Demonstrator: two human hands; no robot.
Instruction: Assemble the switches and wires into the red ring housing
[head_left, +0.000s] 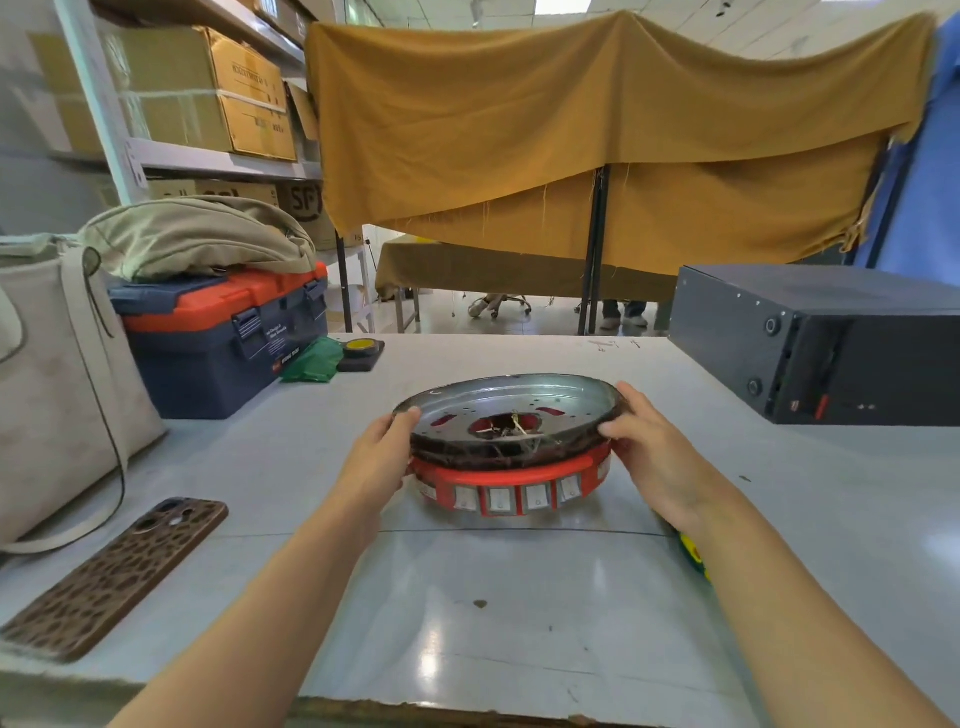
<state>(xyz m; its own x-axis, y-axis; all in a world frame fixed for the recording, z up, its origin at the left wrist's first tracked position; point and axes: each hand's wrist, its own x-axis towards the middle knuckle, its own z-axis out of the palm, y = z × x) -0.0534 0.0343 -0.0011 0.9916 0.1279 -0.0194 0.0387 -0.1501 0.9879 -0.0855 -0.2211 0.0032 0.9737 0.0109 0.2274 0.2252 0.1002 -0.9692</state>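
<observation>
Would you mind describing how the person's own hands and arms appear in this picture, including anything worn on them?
Both arms are bare as far as the picture's lower edge, with no sleeves in view. The left hand and the right hand wear no gloves, and no watch, bracelet or ring shows on either. The nails that show are short and unpainted.

Bright, even light falls from ceiling panels (563, 6) overhead, throwing pale glare patches onto the glossy grey table (467, 649) and only soft, faint shadows under the forearms. The wide-angle lens bends the shelving (104, 104) at the left edge and stretches the corners. The phone case (114, 571) at lower left looks slightly smeared, perhaps from motion blur.
</observation>
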